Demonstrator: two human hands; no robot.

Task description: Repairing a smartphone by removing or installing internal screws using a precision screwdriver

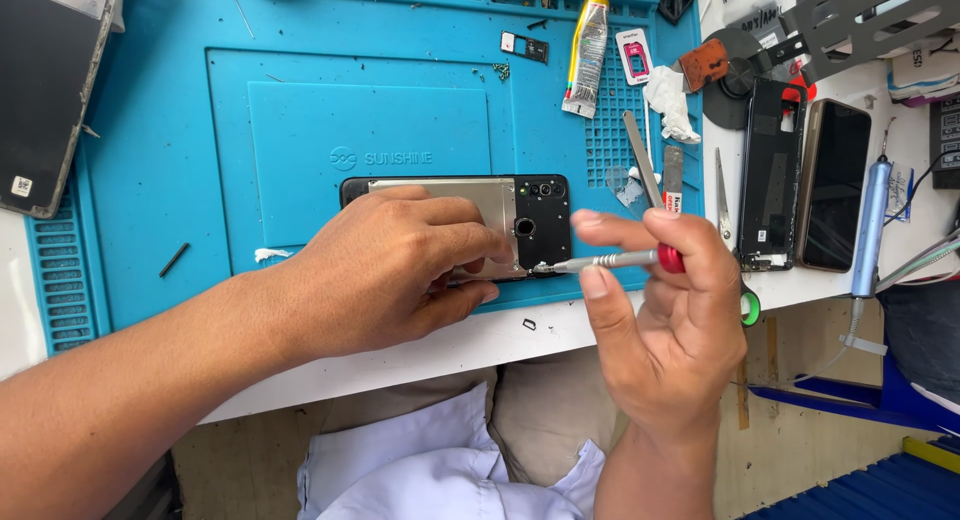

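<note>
Nearest the camera, at the bottom of the head view, a fold of white cloth (440,460) is seen below the table edge, with the two forearms rising past it.

An opened phone (520,220) is laid flat on the blue work mat (150,180), close to the mat's near edge, its long side running left to right. Its back cover is off: a silvery metal plate is exposed across the middle, and a black section at the right end carries a round hole and a small camera cluster near the upper edge.

The left hand (385,270) is laid palm down over the left and middle part of the phone, the wrist coming in from the lower left. Its fingers are bent and pressed onto the metal plate and the phone's near edge, so that the phone is pinned to the mat.

The right hand (665,320) is raised just off the table edge, palm turned toward the camera, the wrist below it. A small screwdriver (610,261) with a silvery shaft and a red cap is pinched between the thumb and the curled fingers, and is held almost level. Its tip is set against the lower right corner of the phone's black section, just beside the left fingertips.

Farther off on the mat, a tube of glue (587,55) is seen, and a pair of tweezers (640,160) lies near it. On the white table to the right, two dark phones (800,180) are laid side by side.
</note>
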